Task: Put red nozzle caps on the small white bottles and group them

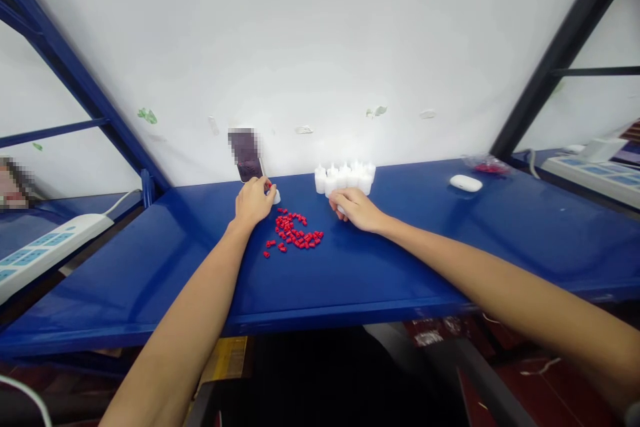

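Note:
My left hand (254, 202) is closed around a small white candle-shaped piece (275, 197), with a red bit at its fingertips. My right hand (356, 209) is curled over another small white piece (341, 209) lying on the blue shelf (380, 267). Between the two hands lies a scatter of several small red pieces (295, 233). Just behind my right hand stands a cluster of several white candle-shaped pieces (344, 177), upright against the wall.
A phone (246, 155) leans on the white wall behind my left hand. A white earbud case (465, 183) and a clear bag of red bits (486, 165) lie to the right. Power strips rest on the left (45, 247) and far right (595, 173).

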`<state>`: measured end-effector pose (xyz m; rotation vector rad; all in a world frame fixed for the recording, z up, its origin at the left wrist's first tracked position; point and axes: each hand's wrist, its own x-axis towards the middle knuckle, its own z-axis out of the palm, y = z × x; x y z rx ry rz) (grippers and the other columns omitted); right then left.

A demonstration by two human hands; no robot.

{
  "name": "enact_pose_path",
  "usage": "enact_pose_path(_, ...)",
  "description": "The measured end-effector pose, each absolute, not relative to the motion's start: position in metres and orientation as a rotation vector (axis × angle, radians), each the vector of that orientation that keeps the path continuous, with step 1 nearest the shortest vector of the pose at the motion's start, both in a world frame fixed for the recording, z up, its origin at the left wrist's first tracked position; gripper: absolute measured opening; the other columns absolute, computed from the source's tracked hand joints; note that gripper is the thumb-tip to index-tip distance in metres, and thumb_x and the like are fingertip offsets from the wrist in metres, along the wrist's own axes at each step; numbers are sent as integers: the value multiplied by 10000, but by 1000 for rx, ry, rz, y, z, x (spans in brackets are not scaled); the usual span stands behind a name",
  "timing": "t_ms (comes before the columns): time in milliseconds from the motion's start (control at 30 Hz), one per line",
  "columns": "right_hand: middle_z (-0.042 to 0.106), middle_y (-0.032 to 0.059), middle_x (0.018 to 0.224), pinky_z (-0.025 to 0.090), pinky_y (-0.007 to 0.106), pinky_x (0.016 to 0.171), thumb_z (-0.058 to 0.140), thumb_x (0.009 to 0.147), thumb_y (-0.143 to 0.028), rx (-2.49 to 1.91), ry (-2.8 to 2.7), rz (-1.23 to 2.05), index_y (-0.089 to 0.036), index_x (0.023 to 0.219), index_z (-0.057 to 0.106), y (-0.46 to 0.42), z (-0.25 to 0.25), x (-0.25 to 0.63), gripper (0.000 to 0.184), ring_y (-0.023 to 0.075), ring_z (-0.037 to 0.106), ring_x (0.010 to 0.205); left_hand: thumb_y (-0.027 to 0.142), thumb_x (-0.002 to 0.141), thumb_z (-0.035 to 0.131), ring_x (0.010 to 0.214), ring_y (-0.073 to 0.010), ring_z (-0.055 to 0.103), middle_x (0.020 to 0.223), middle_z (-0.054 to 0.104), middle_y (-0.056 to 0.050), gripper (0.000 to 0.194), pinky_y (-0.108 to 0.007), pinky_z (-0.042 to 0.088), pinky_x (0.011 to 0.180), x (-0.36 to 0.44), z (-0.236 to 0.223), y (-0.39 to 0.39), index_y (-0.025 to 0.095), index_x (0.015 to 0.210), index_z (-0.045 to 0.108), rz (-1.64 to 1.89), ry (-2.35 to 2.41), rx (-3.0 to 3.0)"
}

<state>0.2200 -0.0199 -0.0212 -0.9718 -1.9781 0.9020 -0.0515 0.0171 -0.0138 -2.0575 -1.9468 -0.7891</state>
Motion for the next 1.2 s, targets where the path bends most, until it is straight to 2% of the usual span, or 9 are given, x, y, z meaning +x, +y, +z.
enact_pose_path(233, 525, -23, 547, 399, 248, 583, 397, 933, -414, -952, -1983, 892, -182, 679, 538, -21, -22, 221, 371, 122, 518, 526, 451, 929, 477, 940, -278, 634, 976, 688, -91, 293, -355, 457, 774, -57, -13, 17, 220, 1032, 627, -974, -2045, -1958)
enact_pose_path(367, 527, -19, 575, 383, 259, 614, 391, 943, -402, -950, -2016, 807, -175, 676, 554, -23, -20, 220, 387, 127, 525, 561, 363, 922, 428, 784, -218, 636, 808, 693, -63, 305, -307, 444, 724, -54, 6, 10, 180, 944, 671, -1128, -1853, -2018)
enact_pose_path(500, 559, -10, 626, 349, 266, 645, 383, 965, -379, -960, -2151, 646, -169, 688, 583, -25, -18, 220, 401, 134, 537, 624, 357, 819, 538, 640, -173, 604, 690, 679, -20, 263, -267, 419, 620, -57, 22, 1, 182, 828, 735, -663, -1729, -2637)
enact_pose_path(567, 571, -7, 641, 341, 266, 656, 378, 974, -376, -963, -2190, 620, -168, 700, 594, -24, -17, 220, 407, 136, 542, 641, 362, 759, 603, 595, -169, 582, 632, 655, -8, 244, -265, 404, 586, -60, 22, 0, 197, 832, 766, -396, -1748, -2731)
enact_pose_path(667, 578, -4, 647, 337, 267, 665, 376, 979, -375, -966, -2208, 610, -166, 712, 601, -23, -17, 221, 407, 137, 542, 648, 409, 739, 642, 553, -165, 555, 576, 622, -1, 293, -269, 388, 556, -65, 18, 0, 210, 895, 789, -287, -1771, -2738)
enact_pose_path(767, 586, -1, 658, 334, 269, 669, 380, 977, -382, -978, -2212, 620, -164, 724, 608, -24, -16, 221, 405, 139, 538, 654, 442, 750, 647, 541, -161, 548, 558, 614, 2, 306, -266, 383, 535, -68, 14, 3, 217, 896, 793, -324, -1787, -2775)
enact_pose_path(933, 550, 0, 624, 347, 276, 655, 331, 977, -421, -993, -2145, 705, -166, 693, 602, -26, -14, 221, 469, 145, 530, 629, 356, 779, 641, 514, -140, 560, 553, 629, 6, 208, -249, 395, 532, -57, 16, -1, 190, 810, 761, -549, -1747, -2741)
enact_pose_path(1100, 536, 14, 564, 361, 287, 622, 237, 986, -435, -960, -2118, 822, -168, 630, 569, -22, -17, 223, 555, 145, 511, 557, 308, 854, 601, 442, -89, 483, 485, 534, 58, 185, -220, 382, 527, -6, 15, -23, 171, 903, 715, -1058, -1357, -2687)
enact_pose_path(1200, 538, 18, 561, 369, 287, 620, 229, 984, -409, -922, -2134, 831, -172, 608, 553, -21, -18, 223, 550, 147, 509, 558, 248, 852, 604, 458, -82, 487, 498, 529, 65, 142, -209, 392, 537, 21, 9, -34, 166, 928, 692, -1091, -1138, -2795)
